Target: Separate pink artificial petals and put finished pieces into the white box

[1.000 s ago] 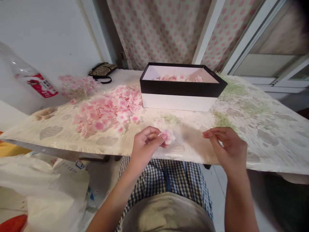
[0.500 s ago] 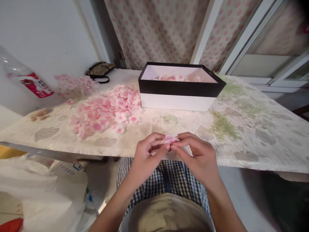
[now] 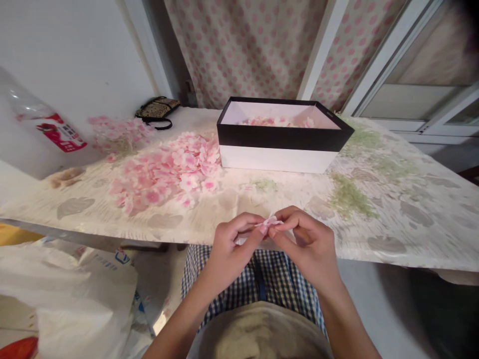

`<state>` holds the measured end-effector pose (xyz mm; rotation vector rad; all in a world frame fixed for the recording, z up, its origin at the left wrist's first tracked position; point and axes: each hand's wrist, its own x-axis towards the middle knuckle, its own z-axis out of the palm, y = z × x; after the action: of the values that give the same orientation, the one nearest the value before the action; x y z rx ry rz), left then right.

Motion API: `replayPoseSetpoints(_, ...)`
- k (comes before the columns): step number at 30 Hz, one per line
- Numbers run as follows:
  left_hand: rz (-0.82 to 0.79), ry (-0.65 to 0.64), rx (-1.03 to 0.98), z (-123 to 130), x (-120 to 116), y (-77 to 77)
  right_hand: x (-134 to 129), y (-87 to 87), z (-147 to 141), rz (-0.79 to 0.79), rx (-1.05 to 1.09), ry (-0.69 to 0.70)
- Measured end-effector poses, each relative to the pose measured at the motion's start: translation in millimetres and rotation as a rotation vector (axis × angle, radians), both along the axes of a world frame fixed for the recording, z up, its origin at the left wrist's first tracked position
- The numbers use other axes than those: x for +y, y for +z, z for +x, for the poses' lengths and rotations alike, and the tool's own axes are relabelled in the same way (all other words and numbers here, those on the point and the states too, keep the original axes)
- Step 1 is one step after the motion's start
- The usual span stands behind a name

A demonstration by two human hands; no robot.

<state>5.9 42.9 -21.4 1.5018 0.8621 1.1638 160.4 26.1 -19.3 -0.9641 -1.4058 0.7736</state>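
Note:
Both hands meet over the table's front edge, pinching one small pink flower [image 3: 271, 221] between fingertips and thumbs. My left hand [image 3: 238, 244] grips its left side, and my right hand [image 3: 307, 239] holds the right side. Beyond them, a black and white box [image 3: 277, 158] stands with pink petals [image 3: 267, 121] inside. Left of the box lies a heap of pink flowers [image 3: 164, 174], with a second pink pile [image 3: 123, 130] behind it. Thin green pieces [image 3: 350, 194] are scattered to the right, and a few more [image 3: 265, 185] lie in front of the box.
A plastic bottle with a red label [image 3: 62, 132] is at the far left. A patterned pouch with a strap [image 3: 159, 108] sits at the back left, and a tan object [image 3: 66, 177] near the left edge. White plastic bags [image 3: 71, 294] are below the table's left side.
The flower has turned in my fingertips and now shows more edge-on. Both hands stay close together, slightly lower and further right in view; the whole scene has also shifted a little right.

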Motion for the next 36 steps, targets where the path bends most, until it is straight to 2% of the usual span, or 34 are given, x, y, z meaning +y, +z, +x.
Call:
replayPoseSetpoints(4,0.048,-0.043,0.054,-2,0,0.5,-1,0.9,2,-0.051,0.031,0.047)
replayPoseSetpoints(9,0.184,-0.072,0.198,-5,-3,8.0,0,2.8,10,-0.211,0.04,0.15)
replayPoseSetpoints(13,0.262,-0.055,0.251,-6,-7,9.7,0,3.1,12,-0.229,0.038,0.17)
replayPoseSetpoints(15,0.287,-0.018,0.229,-5,-8,7.6,-1,3.0,11,-0.203,0.038,0.151)
replayPoseSetpoints(19,0.29,0.166,0.125,-7,-7,1.8,-2,2.7,12,-0.156,-0.023,0.005)
replayPoseSetpoints(21,0.326,0.235,0.144,-10,-4,-0.2,-3,4.2,15,-0.152,0.005,0.006)
replayPoseSetpoints(23,0.459,0.206,0.228,-15,-1,-2.1,-4,7.8,21,-0.147,0.074,0.134)
replayPoseSetpoints(25,0.625,0.121,0.302,-20,2,-4.0,-6,12.6,27,-0.135,0.122,0.291)
replayPoseSetpoints(27,0.727,0.049,0.334,-24,3,-5.8,-8,17.0,30,-0.143,0.129,0.389)
replayPoseSetpoints(33,0.824,0.0,0.26,-24,1,-4.3,-12,16.7,13,-0.194,0.134,0.452)
replayPoseSetpoints(36,0.694,-0.007,0.199,-21,-5,-2.1,-14,10.5,2,-0.186,0.192,0.401)
